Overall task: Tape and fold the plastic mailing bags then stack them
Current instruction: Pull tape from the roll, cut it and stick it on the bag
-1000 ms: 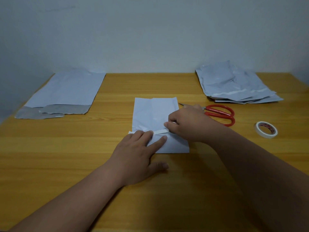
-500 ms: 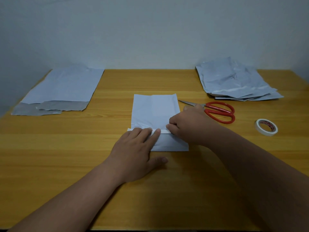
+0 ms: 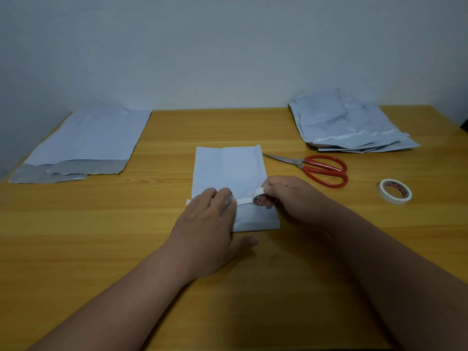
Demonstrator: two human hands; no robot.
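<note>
A folded white mailing bag (image 3: 229, 171) lies in the middle of the wooden table (image 3: 101, 236). My left hand (image 3: 205, 229) lies flat on the bag's lower left part, fingers pressing a strip of white tape (image 3: 244, 200) that runs across the fold. My right hand (image 3: 291, 198) holds a small tape roll (image 3: 259, 198) at the strip's right end, over the bag's right side. The strip's left end sticks out past the bag's left edge.
A flat pile of grey-white bags (image 3: 86, 145) lies at the far left. A crumpled pile of bags (image 3: 347, 127) sits at the far right. Red-handled scissors (image 3: 321, 169) lie right of the bag, and a second tape roll (image 3: 395, 191) lies further right.
My right hand has drawn the small roll to the right, so the strip is longer across the bag. My left fingers have slid along the tape. The camera has tilted slightly.
</note>
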